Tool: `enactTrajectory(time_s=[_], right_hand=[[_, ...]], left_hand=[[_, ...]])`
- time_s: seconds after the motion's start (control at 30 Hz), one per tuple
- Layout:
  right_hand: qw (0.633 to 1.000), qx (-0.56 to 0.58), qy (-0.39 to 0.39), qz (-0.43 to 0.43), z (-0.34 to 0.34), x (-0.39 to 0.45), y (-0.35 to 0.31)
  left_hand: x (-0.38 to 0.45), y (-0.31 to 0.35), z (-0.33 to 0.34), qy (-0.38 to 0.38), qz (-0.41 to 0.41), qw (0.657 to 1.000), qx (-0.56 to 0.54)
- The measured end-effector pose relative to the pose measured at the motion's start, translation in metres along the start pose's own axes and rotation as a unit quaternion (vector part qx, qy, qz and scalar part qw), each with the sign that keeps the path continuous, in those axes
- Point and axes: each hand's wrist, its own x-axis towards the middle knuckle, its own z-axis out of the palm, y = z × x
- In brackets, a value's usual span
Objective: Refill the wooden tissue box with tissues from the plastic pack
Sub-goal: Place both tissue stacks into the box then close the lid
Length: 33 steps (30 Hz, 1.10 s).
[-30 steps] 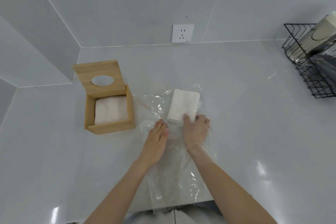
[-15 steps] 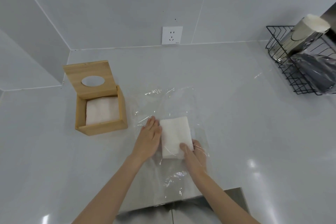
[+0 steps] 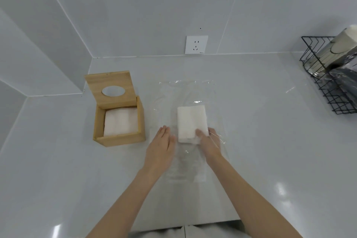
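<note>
Pale grey tiled walls meet at a corner behind the glossy tabletop (image 3: 251, 121), where the wooden tissue box (image 3: 118, 121) stands open at the left, its lid tipped back and a white stack of tissues already inside. Just right of it the clear plastic pack (image 3: 185, 91) lies flat. Over the last second the remaining wad of tissues (image 3: 191, 123) has slid from the pack's far end toward its near, open end. The right hand (image 3: 209, 142) is inside the film, its fingers closed on the wad's near edge. The left hand (image 3: 161, 144) lies flat and open on the plastic beside it, pinning the film. The wad looks nearly free; it is not yet in the box.
</note>
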Motion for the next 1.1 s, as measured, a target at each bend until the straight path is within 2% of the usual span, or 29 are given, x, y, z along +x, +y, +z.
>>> enactTrajectory(time_s=[0.1, 0.2, 0.3, 0.57, 0.73, 0.93, 1.03, 1.1], right_hand=[[0.999, 0.019, -0.017, -0.025, -0.001, -0.001, -0.008], [0.995, -0.04, -0.048, -0.073, -0.009, -0.011, -0.005], [0.99, -0.039, -0.101, -0.095, -0.017, -0.031, 0.01], [0.967, -0.046, -0.247, 0.033, -0.049, -0.077, 0.031], [0.926, -0.07, -0.357, 0.104, -0.069, -0.084, 0.002], [0.914, -0.11, -0.388, 0.042, -0.085, -0.085, -0.046], [0.916, -0.1, -0.388, -0.006, -0.085, -0.083, -0.075], [0.915, -0.106, -0.388, -0.035, -0.081, -0.079, -0.09]], left_hand=[[-0.006, -0.011, 0.007, -0.023, -0.024, 0.999, -0.001], [-0.001, -0.016, 0.007, -0.045, -0.041, 0.998, -0.022], [0.003, -0.017, 0.004, -0.046, -0.035, 0.997, -0.047], [0.005, -0.007, -0.005, -0.077, -0.061, 0.993, -0.065], [0.004, -0.007, -0.006, -0.114, -0.052, 0.99, -0.061], [0.001, -0.01, -0.009, -0.109, 0.007, 0.993, -0.054], [0.002, -0.006, -0.028, -0.09, -0.031, 0.986, -0.136], [0.004, 0.002, -0.045, -0.086, -0.081, 0.962, -0.245]])
